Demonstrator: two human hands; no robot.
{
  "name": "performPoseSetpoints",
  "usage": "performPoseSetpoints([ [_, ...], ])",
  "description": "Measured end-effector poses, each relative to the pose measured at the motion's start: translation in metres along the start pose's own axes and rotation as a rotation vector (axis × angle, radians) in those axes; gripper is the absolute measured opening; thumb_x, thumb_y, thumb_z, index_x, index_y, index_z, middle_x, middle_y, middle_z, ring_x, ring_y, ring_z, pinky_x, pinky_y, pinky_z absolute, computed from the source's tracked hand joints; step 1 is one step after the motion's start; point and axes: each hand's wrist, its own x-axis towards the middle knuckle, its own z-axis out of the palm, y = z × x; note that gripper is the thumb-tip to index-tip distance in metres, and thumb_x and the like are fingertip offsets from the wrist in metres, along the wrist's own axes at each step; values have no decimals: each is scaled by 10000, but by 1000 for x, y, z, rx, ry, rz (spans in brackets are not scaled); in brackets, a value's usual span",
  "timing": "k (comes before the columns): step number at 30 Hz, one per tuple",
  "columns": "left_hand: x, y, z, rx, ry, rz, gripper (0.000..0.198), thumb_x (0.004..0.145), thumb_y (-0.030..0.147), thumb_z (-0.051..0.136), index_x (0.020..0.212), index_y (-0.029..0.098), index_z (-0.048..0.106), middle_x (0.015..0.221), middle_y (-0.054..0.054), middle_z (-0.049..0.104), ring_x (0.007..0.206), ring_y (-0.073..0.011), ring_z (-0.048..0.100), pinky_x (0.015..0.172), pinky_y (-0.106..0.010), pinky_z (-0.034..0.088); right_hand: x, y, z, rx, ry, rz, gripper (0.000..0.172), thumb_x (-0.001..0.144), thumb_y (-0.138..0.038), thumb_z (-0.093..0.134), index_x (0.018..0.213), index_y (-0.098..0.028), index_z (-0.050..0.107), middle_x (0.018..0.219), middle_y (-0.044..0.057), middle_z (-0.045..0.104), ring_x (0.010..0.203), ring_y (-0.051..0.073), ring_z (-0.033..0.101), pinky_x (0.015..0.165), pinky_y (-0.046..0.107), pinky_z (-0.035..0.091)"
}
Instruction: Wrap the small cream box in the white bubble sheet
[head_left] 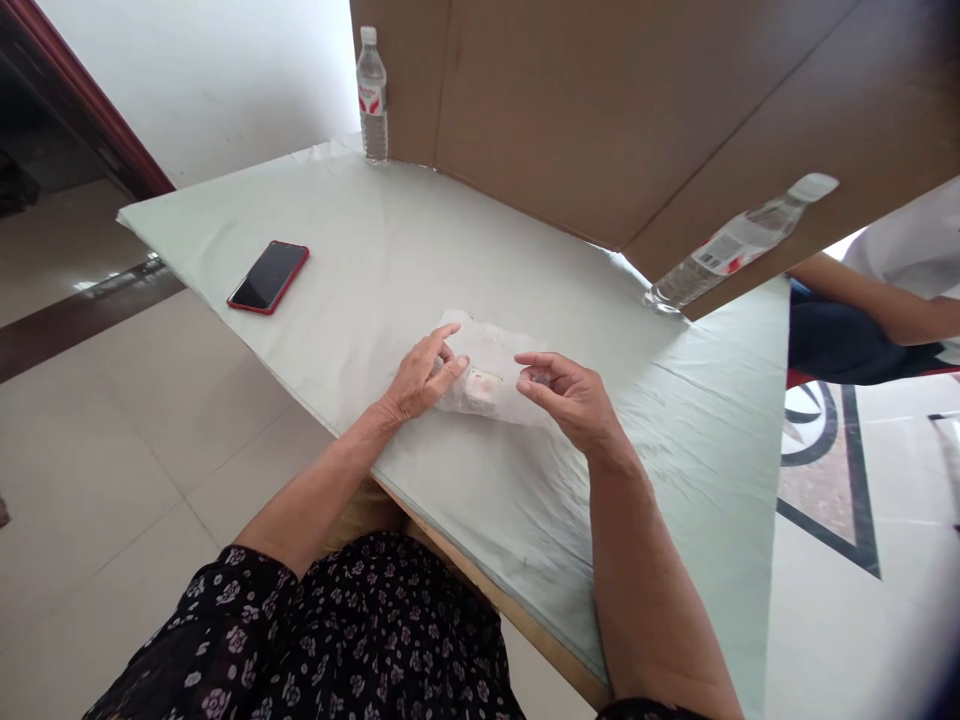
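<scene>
Phone (268, 277) left, bottle (372, 95) and cardboard (600, 110) beyond packet (491, 385)

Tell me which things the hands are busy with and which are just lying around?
In hand: the plastic bag, pinched by the left hand and the right hand.
Lying about: the phone, the far bottle, the nearer bottle, the cardboard.

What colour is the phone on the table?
The phone has a red case and a black screen; the head view shows it best.
</scene>
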Motion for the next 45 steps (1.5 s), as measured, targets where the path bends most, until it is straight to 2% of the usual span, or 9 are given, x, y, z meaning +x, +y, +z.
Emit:
performPoseSetpoints([
  [5,5,0,-5,-334,151,-62,365,862,411,551,1120,163,622,750,4,597,620,-121,584,654,-271,509,-7,-20,-6,57,-462,-8,296,847,-462,703,1008,-221,764,913,38,752,872,189,674,834,342,518],
  [10,5,-2,-9,-274,-88,-197,295,804,393,606,955,148,670,602,35,585,460,-80,494,467,-206,403,-17,-23,1,-159,-800,75,352,869,-495,659,1047,-208,758,906,37,760,829,190,672,732,300,509],
  [13,4,-3,-9,-162,-149,-164,268,817,392,589,864,149,692,546,36,556,503,-100,529,492,-211,403,-24,-16,1,-191,-650,101,318,881,-482,624,968,-202,747,826,29,731,743,180,639,669,297,489],
  [16,4,-6,-9,-56,-13,-48,250,806,355,590,878,148,711,658,-3,640,625,-128,594,603,-245,466,-23,-8,4,-242,-260,61,276,892,-443,594,940,-202,720,814,36,710,719,183,627,677,319,491],
  [19,4,-8,-9,5,-5,68,339,763,284,603,1056,149,708,976,-79,736,931,-195,665,817,-308,526,-18,3,18,-359,-10,-65,349,850,-413,644,1130,-207,670,1112,98,714,921,243,668,766,374,527],
  [25,-1,-11,-10,154,-323,101,810,688,192,557,1485,160,415,1351,-125,640,1286,-287,562,1129,-472,413,-9,18,42,-498,37,-195,421,845,-367,629,1240,-222,628,1232,128,701,1131,318,648,976,504,496],
  [36,-2,-7,-13,331,-497,175,809,723,260,538,1508,140,384,1579,-153,416,1468,-328,370,1233,-517,275,-47,65,-71,-604,346,241,532,709,-374,649,1212,-201,649,1155,130,716,1048,326,668,884,512,536],
  [41,-3,-7,-13,361,-526,179,836,730,260,536,1531,106,347,1593,-190,378,1501,-339,314,1240,-525,255,-50,44,-39,-703,565,-91,453,811,-346,611,1239,-200,641,1374,167,604,1291,347,547,1081,596,413],
  [45,-3,-9,-9,383,-494,214,824,731,262,550,1523,136,360,1584,-174,400,1492,-321,339,1245,-506,254,-33,21,12,-645,275,-300,349,900,-316,562,1229,-231,643,1351,134,632,1278,295,568,1100,539,428],
])
